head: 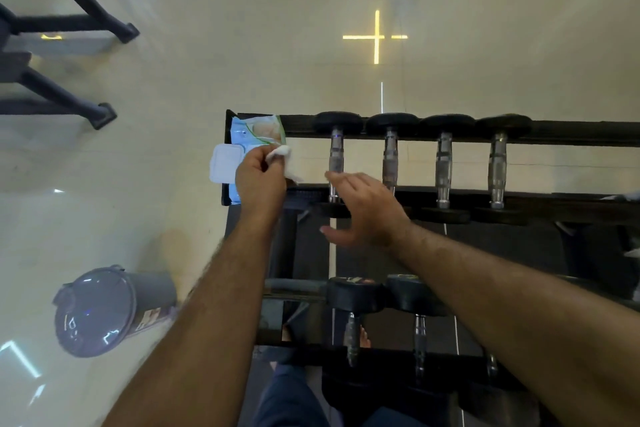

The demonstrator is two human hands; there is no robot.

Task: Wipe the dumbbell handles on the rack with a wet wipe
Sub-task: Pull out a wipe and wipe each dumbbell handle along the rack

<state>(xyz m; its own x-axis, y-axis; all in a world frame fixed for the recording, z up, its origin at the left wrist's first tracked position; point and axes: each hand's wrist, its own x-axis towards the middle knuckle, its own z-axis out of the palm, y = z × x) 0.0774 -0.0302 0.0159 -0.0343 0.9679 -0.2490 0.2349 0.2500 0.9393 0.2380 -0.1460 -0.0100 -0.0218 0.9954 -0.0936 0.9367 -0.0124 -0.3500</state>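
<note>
My left hand pinches a white wet wipe just above the blue wipe pack, whose white lid stands flipped open at the left end of the black rack. My right hand hovers open, fingers spread, over the near end of the leftmost dumbbell on the top tier. Several dumbbells with chrome handles lie side by side there, such as one dumbbell handle further right. Two more dumbbells sit on the lower tier.
A grey lidded bin stands on the glossy floor at lower left. Dark legs of gym equipment occupy the upper left. My legs and a foot show under the rack at the bottom.
</note>
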